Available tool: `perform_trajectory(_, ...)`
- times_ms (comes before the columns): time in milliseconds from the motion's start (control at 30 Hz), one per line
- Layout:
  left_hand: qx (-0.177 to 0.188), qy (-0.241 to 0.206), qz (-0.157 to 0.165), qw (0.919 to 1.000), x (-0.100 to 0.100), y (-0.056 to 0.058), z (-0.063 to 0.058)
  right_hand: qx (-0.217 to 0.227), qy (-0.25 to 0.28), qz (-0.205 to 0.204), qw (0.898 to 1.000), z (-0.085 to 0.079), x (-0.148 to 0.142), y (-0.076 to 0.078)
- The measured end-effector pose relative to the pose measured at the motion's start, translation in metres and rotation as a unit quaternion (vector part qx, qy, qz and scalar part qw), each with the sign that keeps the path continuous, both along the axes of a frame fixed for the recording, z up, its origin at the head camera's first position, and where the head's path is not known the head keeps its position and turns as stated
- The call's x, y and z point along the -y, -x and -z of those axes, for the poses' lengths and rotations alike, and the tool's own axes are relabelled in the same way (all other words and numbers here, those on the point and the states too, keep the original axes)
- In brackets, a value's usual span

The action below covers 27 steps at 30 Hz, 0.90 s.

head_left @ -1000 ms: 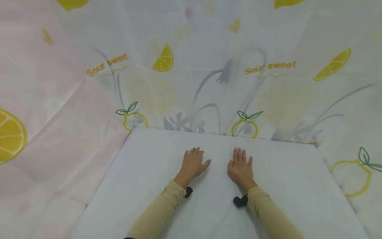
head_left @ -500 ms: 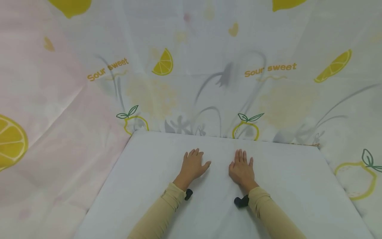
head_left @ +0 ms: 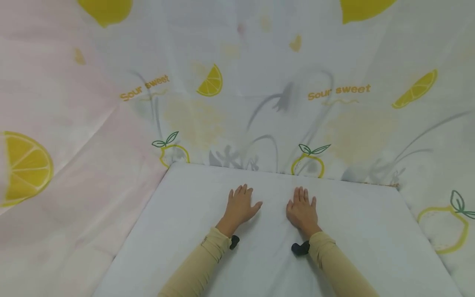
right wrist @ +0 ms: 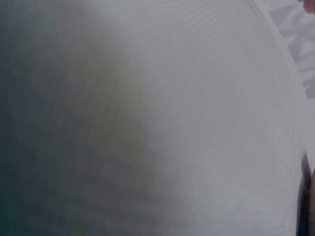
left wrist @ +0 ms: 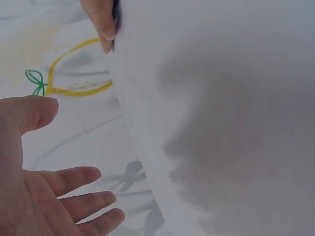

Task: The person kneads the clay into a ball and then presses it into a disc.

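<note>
Both hands are over a white table [head_left: 208, 194], with nothing in either of them. My left hand [head_left: 239, 208] has its fingers spread and the thumb out to the right. In the left wrist view the palm of the left hand [left wrist: 29, 187] shows above the white surface, its shadow falling on it. My right hand [head_left: 302, 212] lies palm down to the right, fingers pointing toward the far edge. The right wrist view holds mostly the blurred white surface [right wrist: 221, 98], with only slivers of skin at its right side.
A curtain [head_left: 252, 107] printed with lemons and "Sour sweet" lettering hangs behind the table and at both sides. Black wrist cameras, one on the left wrist [head_left: 234, 242] and one on the right [head_left: 300, 248], sit at the beige sleeves [head_left: 198, 264].
The head view has shifted slightly, so the curtain and table edge sit a little lower and further right. Both hands hold nearly the same pose.
</note>
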<state>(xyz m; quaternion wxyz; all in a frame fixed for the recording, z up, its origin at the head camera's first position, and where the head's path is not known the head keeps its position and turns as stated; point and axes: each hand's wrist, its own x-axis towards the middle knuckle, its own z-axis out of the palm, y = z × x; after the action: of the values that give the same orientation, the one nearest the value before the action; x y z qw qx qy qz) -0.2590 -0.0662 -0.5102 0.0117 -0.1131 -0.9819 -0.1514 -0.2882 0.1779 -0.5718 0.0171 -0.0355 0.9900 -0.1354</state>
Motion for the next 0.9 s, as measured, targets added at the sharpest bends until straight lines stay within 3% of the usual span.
perform_trajectory(267, 0.006, -0.004, 0.004, 1.0, 0.002, 0.002, 0.004, 0.016, 0.022, 0.01, 1.0, 0.008, -0.015, 0.004)
perform_trajectory(467, -0.003, -0.002, 0.005, 1.0, 0.008, 0.004, -0.002, -0.022, 0.051, 0.007, 0.998, 0.005, -0.01, 0.004)
perform_trajectory(567, -0.005, -0.005, 0.008, 0.9999, 0.009, 0.005, -0.002, -0.038, 0.04, 0.001, 0.998, 0.001, -0.005, 0.005)
perform_trajectory(900, -0.011, -0.008, 0.003, 0.9999, 0.01, 0.006, -0.005, -0.015, 0.001, -0.014, 1.0, -0.016, -0.009, 0.013)
